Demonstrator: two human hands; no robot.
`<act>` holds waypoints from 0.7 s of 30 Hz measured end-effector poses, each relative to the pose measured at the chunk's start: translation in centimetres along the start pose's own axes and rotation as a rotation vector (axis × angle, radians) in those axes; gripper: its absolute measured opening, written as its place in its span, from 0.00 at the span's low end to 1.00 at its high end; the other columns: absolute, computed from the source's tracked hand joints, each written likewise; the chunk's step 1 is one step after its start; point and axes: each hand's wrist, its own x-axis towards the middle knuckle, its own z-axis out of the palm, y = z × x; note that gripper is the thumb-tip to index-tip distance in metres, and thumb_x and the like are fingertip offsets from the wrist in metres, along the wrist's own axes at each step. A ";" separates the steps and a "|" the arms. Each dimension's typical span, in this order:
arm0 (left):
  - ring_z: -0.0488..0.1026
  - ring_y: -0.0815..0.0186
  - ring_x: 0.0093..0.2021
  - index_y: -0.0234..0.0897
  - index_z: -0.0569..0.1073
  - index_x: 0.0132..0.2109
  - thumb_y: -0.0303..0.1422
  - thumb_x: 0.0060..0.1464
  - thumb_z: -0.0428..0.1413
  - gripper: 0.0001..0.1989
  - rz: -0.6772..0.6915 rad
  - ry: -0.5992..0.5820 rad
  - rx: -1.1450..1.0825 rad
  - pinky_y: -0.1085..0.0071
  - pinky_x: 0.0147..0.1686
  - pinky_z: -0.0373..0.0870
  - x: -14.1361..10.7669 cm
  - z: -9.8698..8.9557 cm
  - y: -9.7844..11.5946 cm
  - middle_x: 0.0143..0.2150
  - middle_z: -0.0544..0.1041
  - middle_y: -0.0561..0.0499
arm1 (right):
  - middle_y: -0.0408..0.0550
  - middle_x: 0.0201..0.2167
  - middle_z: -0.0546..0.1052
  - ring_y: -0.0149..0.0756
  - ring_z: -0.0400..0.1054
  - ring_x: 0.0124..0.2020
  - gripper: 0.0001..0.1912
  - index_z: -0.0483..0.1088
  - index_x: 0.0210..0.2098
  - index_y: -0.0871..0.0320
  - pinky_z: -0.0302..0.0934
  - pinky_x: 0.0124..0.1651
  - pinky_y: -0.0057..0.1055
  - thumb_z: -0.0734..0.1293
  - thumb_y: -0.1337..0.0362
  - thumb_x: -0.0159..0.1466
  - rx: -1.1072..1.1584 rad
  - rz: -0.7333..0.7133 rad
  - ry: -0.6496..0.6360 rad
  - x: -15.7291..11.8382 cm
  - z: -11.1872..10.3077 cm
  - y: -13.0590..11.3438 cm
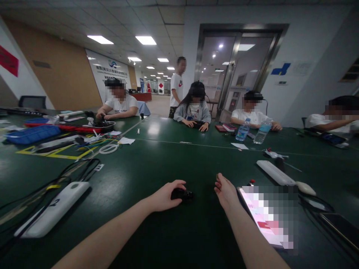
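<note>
My left hand (pixel 168 196) rests on the green table with its fingers and thumb around a small black object (pixel 183 194). That object has a rounded body and a glossy right end; its exact kind is hard to make out. To the right, my right hand (pixel 226 189) is held at the table with loosely curled fingers, thumb and fingertips slightly apart, and nothing visible in it. A lit phone or tablet (pixel 259 216), partly blurred out, lies beside my right forearm.
White power strips (pixel 53 211) with black cables lie at left, another white strip (pixel 275 172) at right. A blue basket (pixel 33 134) and loose wires sit far left. Water bottles (pixel 242 129) stand far right. Several people sit across the green table (pixel 157 157); one person (pixel 176 87) stands.
</note>
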 end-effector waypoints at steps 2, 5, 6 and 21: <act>0.63 0.61 0.56 0.45 0.57 0.61 0.31 0.50 0.56 0.31 0.002 0.001 -0.001 0.59 0.56 0.58 0.0 0.0 0.0 0.55 0.69 0.49 | 0.45 0.38 0.72 0.31 0.67 0.32 0.15 0.68 0.38 0.54 0.63 0.27 0.25 0.69 0.56 0.53 0.014 0.024 0.001 0.0 0.0 -0.1; 0.63 0.61 0.56 0.46 0.56 0.61 0.31 0.50 0.56 0.31 -0.009 -0.002 0.010 0.59 0.56 0.57 0.0 -0.1 0.2 0.55 0.69 0.50 | 0.46 0.41 0.72 0.33 0.68 0.35 0.16 0.67 0.40 0.54 0.64 0.29 0.27 0.68 0.54 0.55 -0.033 0.018 0.002 -0.5 0.0 -0.4; 0.63 0.61 0.56 0.47 0.57 0.60 0.31 0.50 0.56 0.31 -0.011 -0.002 0.015 0.59 0.57 0.57 0.0 -0.1 0.3 0.54 0.69 0.50 | 0.47 0.42 0.72 0.34 0.68 0.36 0.17 0.67 0.41 0.54 0.65 0.31 0.28 0.67 0.53 0.55 -0.082 -0.013 0.008 -0.8 0.0 -0.7; 0.68 0.63 0.49 0.42 0.67 0.49 0.29 0.49 0.57 0.18 0.066 0.019 0.037 0.62 0.50 0.65 -0.1 -0.3 1.2 0.48 0.71 0.51 | 0.43 0.36 0.71 0.32 0.64 0.34 0.10 0.73 0.39 0.52 0.60 0.37 0.31 0.67 0.60 0.57 -1.065 -0.564 -0.891 -7.8 2.4 -1.3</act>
